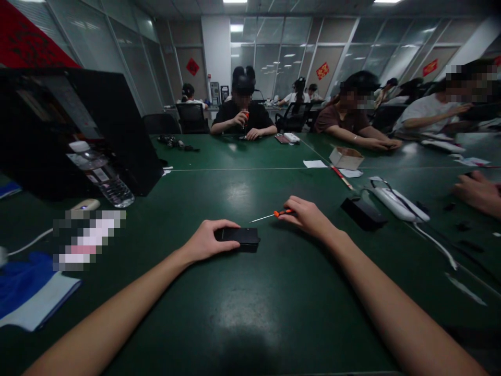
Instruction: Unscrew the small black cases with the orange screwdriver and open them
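Note:
On the green table in front of me lies a flat black rectangular box (246, 237), its exact kind unclear. My left hand (209, 240) grips its left end, thumb on the near side and fingers along the far side. My right hand (307, 213) is closed around an orange and black screwdriver (277, 213). The thin metal shaft points left, its tip a little above and beyond the box's right part, apparently not touching it. Part of the handle is hidden inside my fingers.
A water bottle (102, 175) leans by a black computer case (97, 115) at left. To the right are a black block (364, 211), a white power strip (399, 202) with cables and a small open carton (346, 158). Several people sit around; another person's hand (479, 192) rests at far right.

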Demonstrator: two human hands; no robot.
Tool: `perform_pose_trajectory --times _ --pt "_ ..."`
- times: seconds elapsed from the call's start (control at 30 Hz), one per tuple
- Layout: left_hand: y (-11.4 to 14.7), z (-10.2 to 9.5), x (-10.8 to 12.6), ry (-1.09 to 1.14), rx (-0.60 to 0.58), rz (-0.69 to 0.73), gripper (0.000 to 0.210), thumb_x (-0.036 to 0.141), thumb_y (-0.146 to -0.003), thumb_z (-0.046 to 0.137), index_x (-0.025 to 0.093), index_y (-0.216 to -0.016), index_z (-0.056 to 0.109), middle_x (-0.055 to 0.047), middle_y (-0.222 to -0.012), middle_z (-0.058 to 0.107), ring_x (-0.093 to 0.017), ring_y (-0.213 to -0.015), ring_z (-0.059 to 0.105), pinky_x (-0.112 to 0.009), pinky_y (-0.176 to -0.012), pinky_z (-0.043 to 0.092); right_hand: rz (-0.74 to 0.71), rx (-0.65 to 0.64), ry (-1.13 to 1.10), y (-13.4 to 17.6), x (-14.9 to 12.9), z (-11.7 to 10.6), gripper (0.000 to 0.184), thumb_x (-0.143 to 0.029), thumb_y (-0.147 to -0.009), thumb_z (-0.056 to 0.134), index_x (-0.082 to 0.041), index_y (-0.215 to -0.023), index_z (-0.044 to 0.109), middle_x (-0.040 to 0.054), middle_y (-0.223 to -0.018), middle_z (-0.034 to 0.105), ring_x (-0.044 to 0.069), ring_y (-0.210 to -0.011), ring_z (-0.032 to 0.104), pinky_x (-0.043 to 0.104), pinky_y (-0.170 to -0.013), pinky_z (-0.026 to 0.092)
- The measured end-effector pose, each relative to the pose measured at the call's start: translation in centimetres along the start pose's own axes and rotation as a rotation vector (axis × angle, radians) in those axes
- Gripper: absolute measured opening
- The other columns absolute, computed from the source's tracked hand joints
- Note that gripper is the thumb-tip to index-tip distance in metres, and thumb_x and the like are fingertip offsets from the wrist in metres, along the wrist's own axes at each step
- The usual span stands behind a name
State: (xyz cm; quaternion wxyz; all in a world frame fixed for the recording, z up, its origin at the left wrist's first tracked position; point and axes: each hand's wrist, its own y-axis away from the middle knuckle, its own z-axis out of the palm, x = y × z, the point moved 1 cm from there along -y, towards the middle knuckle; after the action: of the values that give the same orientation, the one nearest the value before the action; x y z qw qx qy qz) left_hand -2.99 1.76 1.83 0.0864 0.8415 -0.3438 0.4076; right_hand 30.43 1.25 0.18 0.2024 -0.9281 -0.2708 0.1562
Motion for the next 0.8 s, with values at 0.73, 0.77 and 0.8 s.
perform_pose_trajectory --times 0.73,0.77,0.8 --pt "-0.2 0.2 -0.3 0.008 -0.029 0.061 0.044 0.044 -0.078 0.081 0.018 -0.114 0.076 -0.006 -0.101 0.078 -0.021 -0.086 0.071 -0.028 -0.074 0.05 -0.072 -0.017 0.103 -0.2 -2.1 -0.1 0.053 -0.067 -0.098 0.041 -0.02 -0.081 0.059 0.0061 -0.08 0.059 0.016 -0.068 0.051 0.028 -0.061 0.038" --pt "-0.2 0.2 -0.3 0.0 -0.028 0.058 0.044 0.044 -0.078 0.081 0.018 -0.113 0.076 -0.005 -0.1 0.078 -0.021 -0.084 0.071 -0.028 -0.073 0.05 -0.074 -0.023 0.099 -0.3 -2.2 0.0 0.053 -0.067 -0.098 0.042 -0.02 -0.081 0.059 0.006 -0.08 0.06 0.016 -0.068 0.051 0.028 -0.061 0.038" --pt "-0.2 0.2 -0.2 -0.005 -0.026 0.057 0.044 0.044 -0.078 0.081 0.018 -0.113 0.077 -0.005 -0.099 0.078 -0.02 -0.082 0.07 -0.028 -0.072 0.05 -0.077 -0.025 0.092 -0.3 -2.4 0.1 0.053 -0.066 -0.098 0.042 -0.02 -0.081 0.059 0.006 -0.08 0.06 0.016 -0.068 0.051 0.028 -0.062 0.038"
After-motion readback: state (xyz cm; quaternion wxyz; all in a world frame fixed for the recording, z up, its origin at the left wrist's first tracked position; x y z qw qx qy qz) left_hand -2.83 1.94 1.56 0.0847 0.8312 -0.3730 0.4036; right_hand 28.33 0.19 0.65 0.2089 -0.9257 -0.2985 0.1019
